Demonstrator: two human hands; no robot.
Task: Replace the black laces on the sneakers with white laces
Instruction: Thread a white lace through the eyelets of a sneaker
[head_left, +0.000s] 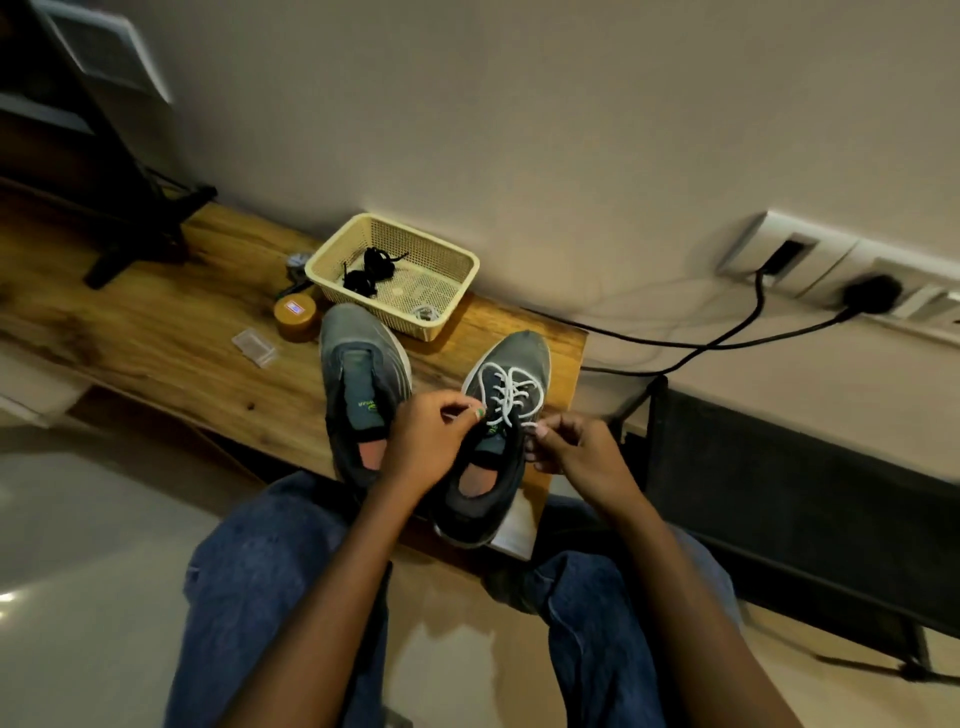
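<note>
Person's sitting at a low wood bench (171, 332), both shoes on it, toes pointing at the wall. Right shoe (498, 436) is already carrying the white lace (511, 395), criss-crossed thru most eyelets. Left hand (431, 441) is pinching one lace end by the top eyelets, fingers curled round it. Right hand (576, 452) is pinching the other end, fingertips tight together. Left shoe (361, 389) is sitting bare, no lace yet. Black laces (370, 273) are lying bunched in the basket (457, 291) behind, w/ what looks like a spare white lace in its near corner.

Handling, as I'd judge it: the lace is light and limp, won't push thru a hole anywhere but the stiff tip, so best gripping right at the tip. Shoe's light enough to slide when tugged, prob needs steadying at the collar. Lace ends are small and smooth, so they could slip.
</note>
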